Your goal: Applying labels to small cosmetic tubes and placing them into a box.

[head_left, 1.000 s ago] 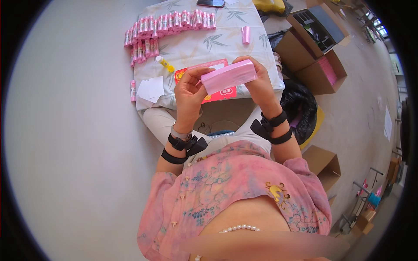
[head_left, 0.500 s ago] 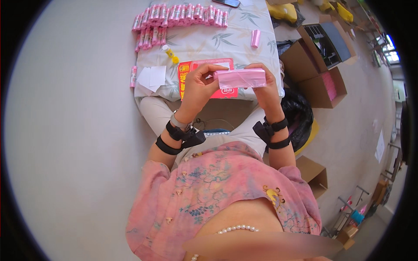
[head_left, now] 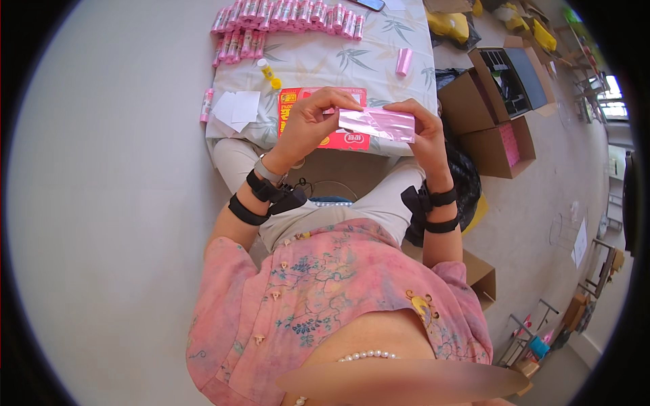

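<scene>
Both hands hold a shiny pink sheet (head_left: 378, 124) flat in front of me, above the near edge of a small table (head_left: 318, 61) with a leaf-patterned cloth. My left hand (head_left: 313, 120) pinches its left end; my right hand (head_left: 426, 128) grips its right end. Under the sheet lies a red printed card (head_left: 305, 108). Several pink rolled tubes (head_left: 284, 17) lie in rows at the table's far edge, and one single pink tube (head_left: 404, 61) lies apart at the right. A yellow-capped glue stick (head_left: 267, 72) and white paper slips (head_left: 237, 107) sit at the left.
Open cardboard boxes (head_left: 497, 101) stand on the floor to the right, one with pink contents. Another box (head_left: 477, 274) sits by my right side. A black bag (head_left: 464, 183) lies under the table's right corner. Yellow items (head_left: 453, 24) lie at the far right.
The pink sheet has turned from a tilted, folded-looking shape to lying flatter and wider between my hands. My view has shifted, so the table sits higher in the picture.
</scene>
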Demonstrator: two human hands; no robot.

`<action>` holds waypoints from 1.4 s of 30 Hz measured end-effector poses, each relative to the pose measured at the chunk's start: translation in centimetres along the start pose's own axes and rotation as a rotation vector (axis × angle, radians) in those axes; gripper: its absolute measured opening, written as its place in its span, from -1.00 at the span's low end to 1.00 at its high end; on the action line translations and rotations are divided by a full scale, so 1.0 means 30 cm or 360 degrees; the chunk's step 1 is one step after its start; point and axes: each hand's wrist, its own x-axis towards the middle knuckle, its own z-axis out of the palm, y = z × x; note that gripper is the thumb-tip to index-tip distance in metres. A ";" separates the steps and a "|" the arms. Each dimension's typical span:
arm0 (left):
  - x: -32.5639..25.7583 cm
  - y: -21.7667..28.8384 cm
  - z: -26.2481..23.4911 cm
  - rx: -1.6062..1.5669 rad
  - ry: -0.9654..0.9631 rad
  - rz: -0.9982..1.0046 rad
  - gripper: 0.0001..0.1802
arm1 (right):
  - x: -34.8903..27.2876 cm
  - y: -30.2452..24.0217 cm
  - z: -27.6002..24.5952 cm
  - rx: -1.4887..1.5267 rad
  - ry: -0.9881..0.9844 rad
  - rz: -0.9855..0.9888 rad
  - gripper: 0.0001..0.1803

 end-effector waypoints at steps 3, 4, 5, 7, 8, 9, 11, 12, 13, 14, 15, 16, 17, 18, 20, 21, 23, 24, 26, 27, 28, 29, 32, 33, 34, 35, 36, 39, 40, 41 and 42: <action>0.002 -0.003 -0.007 -0.0231 -0.0005 -0.0149 -0.86 | 0.001 0.002 0.000 0.0051 -0.0010 0.0053 -0.61; 0.005 -0.002 -0.009 -0.0211 0.0025 -0.0224 -0.86 | 0.002 0.003 0.000 0.0092 -0.0022 0.0088 -0.62; 0.007 -0.002 -0.011 -0.0191 0.0055 -0.0300 -0.85 | 0.003 0.002 0.000 0.0091 -0.0025 0.0089 -0.62; 0.007 -0.001 -0.015 -0.0216 0.0058 -0.0340 -0.84 | 0.008 -0.001 0.001 -0.0061 -0.0049 -0.0083 -0.61; 0.008 -0.001 -0.017 -0.0240 0.0058 -0.0381 -0.84 | 0.011 -0.007 0.000 -0.0061 -0.0051 -0.0083 -0.61; 0.008 0.001 -0.019 -0.0240 0.0060 -0.0381 -0.84 | 0.015 -0.015 0.000 -0.0085 -0.0052 -0.0080 -0.60; 0.009 0.005 -0.023 -0.0331 -0.0022 -0.0342 -0.84 | 0.018 -0.021 -0.003 -0.0110 -0.0053 -0.0076 -0.58; 0.011 -0.004 -0.028 -0.0332 -0.0021 -0.0342 -0.84 | 0.020 -0.021 -0.007 -0.0089 -0.0050 -0.0014 -0.55; 0.016 -0.014 -0.036 -0.0196 -0.0062 -0.0231 -0.84 | 0.023 -0.020 -0.010 -0.0067 -0.0049 0.0048 -0.52; 0.020 -0.023 -0.041 -0.0060 -0.0103 -0.0120 -0.83 | 0.023 -0.014 -0.015 -0.0068 -0.0051 0.0049 -0.52; 0.021 -0.030 -0.045 -0.0061 -0.0100 -0.0119 -0.83 | 0.022 -0.003 -0.020 -0.0010 -0.0055 0.0106 -0.51; 0.024 -0.032 -0.043 -0.0119 -0.0111 -0.0145 -0.82 | 0.022 0.003 -0.023 0.0047 -0.0058 0.0164 -0.50; 0.026 -0.033 -0.043 -0.0178 -0.0121 -0.0170 -0.81 | 0.022 0.007 -0.023 0.0047 -0.0059 0.0165 -0.50; 0.028 -0.034 -0.042 -0.0179 -0.0120 -0.0170 -0.81 | 0.023 0.009 -0.020 0.0029 -0.0058 0.0122 -0.49; 0.033 -0.033 -0.043 -0.0256 -0.0084 -0.0233 -0.81 | 0.027 0.007 -0.014 0.0013 -0.0062 0.0077 -0.49; 0.034 -0.034 -0.044 -0.0255 -0.0082 -0.0232 -0.81 | 0.029 0.000 -0.011 -0.0067 -0.0048 0.0053 -0.49; 0.035 -0.034 -0.050 -0.0377 0.0002 -0.0376 -0.83 | 0.033 -0.015 -0.006 -0.0144 -0.0037 0.0029 -0.49; 0.034 -0.040 -0.051 -0.0377 0.0005 -0.0377 -0.83 | 0.035 -0.023 -0.004 -0.0196 -0.0031 -0.0018 -0.50; 0.032 -0.050 -0.049 -0.0455 0.0036 -0.0384 -0.85 | 0.040 -0.022 -0.007 -0.0248 -0.0024 -0.0063 -0.51; 0.031 -0.052 -0.050 -0.0456 0.0037 -0.0385 -0.85 | 0.046 -0.013 -0.014 -0.0307 -0.0047 -0.0126 -0.52; 0.033 -0.050 -0.051 -0.0451 0.0022 -0.0374 -0.87 | 0.050 -0.008 -0.019 -0.0366 -0.0069 -0.0189 -0.53; 0.035 -0.048 -0.053 -0.0446 0.0007 -0.0363 -0.88 | 0.050 -0.006 -0.023 -0.0367 -0.0068 -0.0186 -0.53; 0.039 -0.032 -0.061 -0.0433 -0.0075 -0.0340 -0.90 | 0.051 -0.006 -0.030 -0.0306 -0.0087 -0.0134 -0.56; 0.042 -0.028 -0.061 -0.0428 -0.0074 -0.0340 -0.90 | 0.052 -0.009 -0.031 -0.0256 -0.0099 -0.0099 -0.57; 0.046 -0.029 -0.060 -0.0433 -0.0101 -0.0307 -0.90 | 0.053 -0.011 -0.033 -0.0211 -0.0110 -0.0057 -0.58; 0.049 -0.030 -0.060 -0.0437 -0.0127 -0.0274 -0.89 | 0.055 -0.011 -0.035 -0.0210 -0.0109 -0.0054 -0.58; 0.049 -0.029 -0.060 -0.0439 -0.0127 -0.0277 -0.89 | 0.058 -0.011 -0.037 -0.0182 -0.0116 -0.0045 -0.59; 0.052 -0.027 -0.056 -0.0301 -0.0119 -0.0304 -0.82 | 0.060 -0.010 -0.044 -0.0144 -0.0113 -0.0026 -0.60; 0.056 -0.027 -0.055 -0.0340 -0.0123 -0.0315 -0.79 | 0.061 -0.008 -0.045 -0.0133 -0.0109 -0.0019 -0.60; 0.061 -0.029 -0.055 -0.0379 -0.0128 -0.0326 -0.77 | 0.062 -0.006 -0.046 -0.0132 -0.0108 -0.0018 -0.60; 0.065 -0.036 -0.055 -0.0379 -0.0128 -0.0328 -0.77 | 0.063 -0.003 -0.045 -0.0134 -0.0105 -0.0054 -0.61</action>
